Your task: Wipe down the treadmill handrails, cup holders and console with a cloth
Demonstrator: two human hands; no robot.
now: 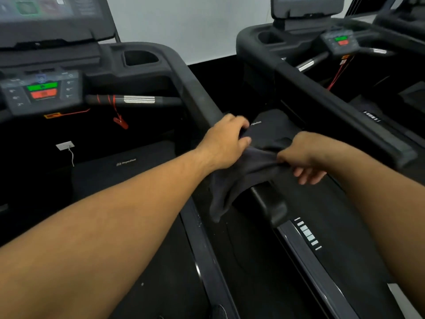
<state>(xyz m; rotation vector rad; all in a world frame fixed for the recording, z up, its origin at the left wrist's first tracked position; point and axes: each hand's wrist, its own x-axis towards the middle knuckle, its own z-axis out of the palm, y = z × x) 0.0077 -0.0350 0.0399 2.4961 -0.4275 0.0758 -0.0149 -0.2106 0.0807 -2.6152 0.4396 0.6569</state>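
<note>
A dark grey cloth (232, 178) is draped over the lower part of the near treadmill's right handrail (195, 88). My left hand (226, 143) grips the cloth's upper edge on the rail. My right hand (303, 155) pinches the other side of the cloth, with its outer fingers loose. A flap of the cloth hangs down below the rail. The console (41, 90) with green and red buttons is at the left, and a cup holder (140, 57) sits above it to the right.
A second treadmill (322, 72) stands to the right, with its own console (340, 41) and handrail. A red safety clip (120, 122) hangs on a cord under the near console. A silver pulse grip bar (138, 99) crosses beside it.
</note>
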